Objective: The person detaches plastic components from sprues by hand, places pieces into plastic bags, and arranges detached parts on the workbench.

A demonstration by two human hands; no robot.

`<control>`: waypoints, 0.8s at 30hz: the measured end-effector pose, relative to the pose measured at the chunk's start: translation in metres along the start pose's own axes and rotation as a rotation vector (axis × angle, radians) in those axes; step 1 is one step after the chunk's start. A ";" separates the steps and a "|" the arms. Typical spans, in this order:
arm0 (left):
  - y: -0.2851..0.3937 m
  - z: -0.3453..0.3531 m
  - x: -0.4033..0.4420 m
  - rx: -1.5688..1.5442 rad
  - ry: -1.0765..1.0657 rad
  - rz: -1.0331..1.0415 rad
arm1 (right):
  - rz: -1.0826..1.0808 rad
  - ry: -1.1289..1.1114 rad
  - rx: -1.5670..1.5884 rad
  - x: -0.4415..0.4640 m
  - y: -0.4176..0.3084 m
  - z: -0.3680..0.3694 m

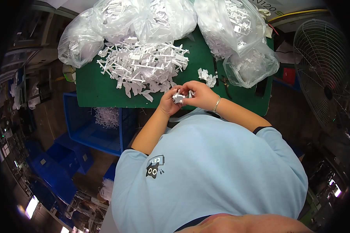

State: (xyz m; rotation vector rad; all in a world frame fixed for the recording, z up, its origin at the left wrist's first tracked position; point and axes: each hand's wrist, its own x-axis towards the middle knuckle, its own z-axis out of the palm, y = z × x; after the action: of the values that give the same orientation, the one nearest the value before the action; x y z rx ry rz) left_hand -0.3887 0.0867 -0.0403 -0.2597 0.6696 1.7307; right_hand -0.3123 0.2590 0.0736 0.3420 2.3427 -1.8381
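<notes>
Both the left hand, fingers part-curled, and the right hand, thumb and fingers pinching, hold a small white part at mid-frame. It looks light, stiff and smooth, its little projections perhaps brittle; the broader body gives safer grip.

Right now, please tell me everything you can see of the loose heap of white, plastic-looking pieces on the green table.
The heap lies jumbled on the green table: flat, shaped pieces and thin rods, pointing every way. Clear plastic bags border its far side; the left hand is just beyond its near edge.
</notes>
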 end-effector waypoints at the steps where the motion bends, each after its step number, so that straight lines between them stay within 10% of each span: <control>1: -0.002 -0.004 -0.001 -0.104 -0.064 -0.078 | -0.055 0.028 -0.059 0.001 0.008 -0.004; 6: -0.006 -0.005 -0.008 -0.137 -0.174 -0.149 | 0.311 0.420 -0.604 0.004 0.075 -0.038; 12: 0.002 0.004 -0.014 -0.101 -0.125 -0.157 | 0.470 0.395 -0.627 0.018 0.108 -0.043; 24: 0.012 0.003 -0.009 -0.045 -0.067 -0.098 | 0.648 0.144 0.627 0.007 0.108 -0.089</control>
State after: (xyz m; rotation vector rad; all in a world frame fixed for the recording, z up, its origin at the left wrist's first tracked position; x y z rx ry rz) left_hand -0.3971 0.0797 -0.0298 -0.2604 0.5608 1.6543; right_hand -0.2882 0.3706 -0.0075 1.1674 1.3762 -2.1470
